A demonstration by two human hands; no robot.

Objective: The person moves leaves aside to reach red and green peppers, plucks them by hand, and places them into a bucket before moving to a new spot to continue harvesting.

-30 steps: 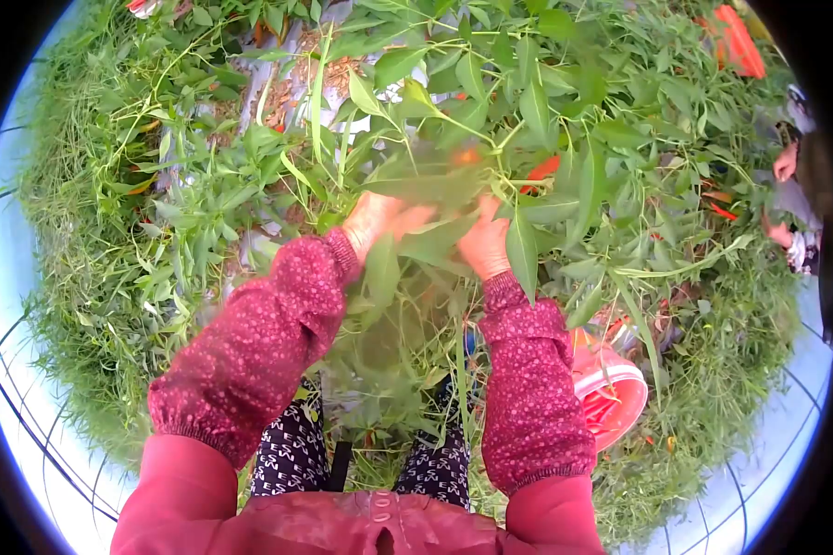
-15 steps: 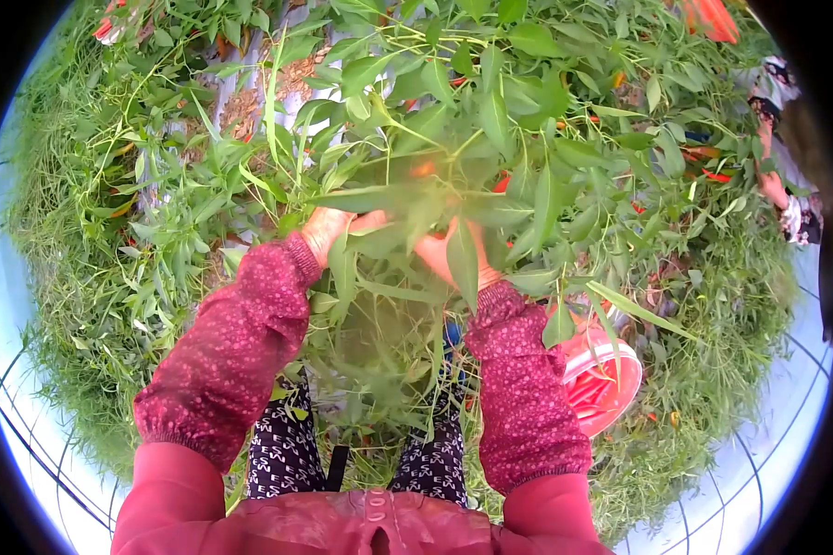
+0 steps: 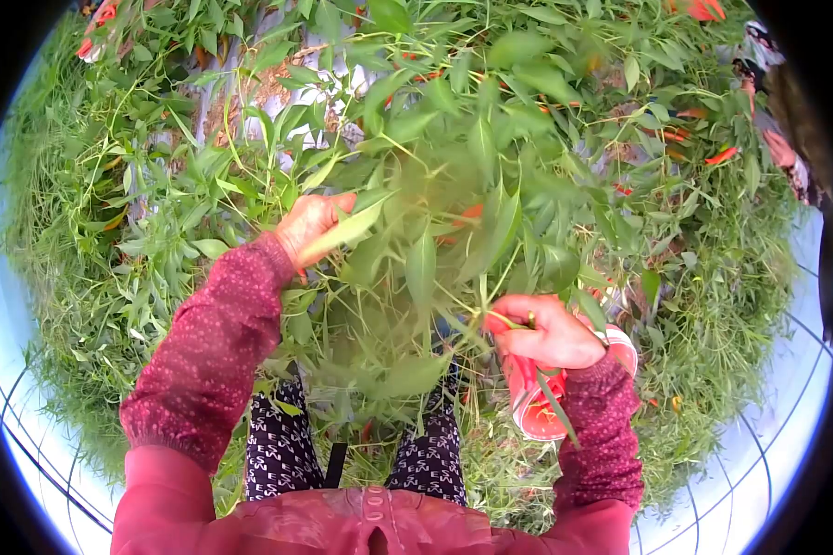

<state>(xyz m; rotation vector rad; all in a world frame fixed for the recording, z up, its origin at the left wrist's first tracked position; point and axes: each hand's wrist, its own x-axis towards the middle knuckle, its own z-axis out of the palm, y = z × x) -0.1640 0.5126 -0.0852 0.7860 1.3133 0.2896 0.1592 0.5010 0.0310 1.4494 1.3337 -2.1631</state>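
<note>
My left hand (image 3: pixel 313 227) is closed among the leaves, partly hidden by a long pale leaf (image 3: pixel 347 231). A small red tip, seemingly of a chili pepper (image 3: pixel 302 276), pokes out below its palm. My right hand (image 3: pixel 551 335) is closed at the right side of the plant, above a bucket. From its fingers a red chili pepper (image 3: pixel 526 366) hangs, a green stem showing at the fingertips. Between my hands stands the leafy chili plant (image 3: pixel 421 264), blurred close to the camera, with an orange-red pepper (image 3: pixel 470 215) behind its leaves.
A red bucket (image 3: pixel 518 407) with a pale rim holds red chili peppers, just right of my legs (image 3: pixel 282 444). More chili plants with red fruit surround me. Another person's hand (image 3: pixel 779 148) shows at the far right. Pale ground sheeting (image 3: pixel 319 102) lies between rows.
My hands have moved apart: the right one down and to the right, out of the foliage toward the bucket, a red chili pepper in it. My left hand has shifted slightly left.
</note>
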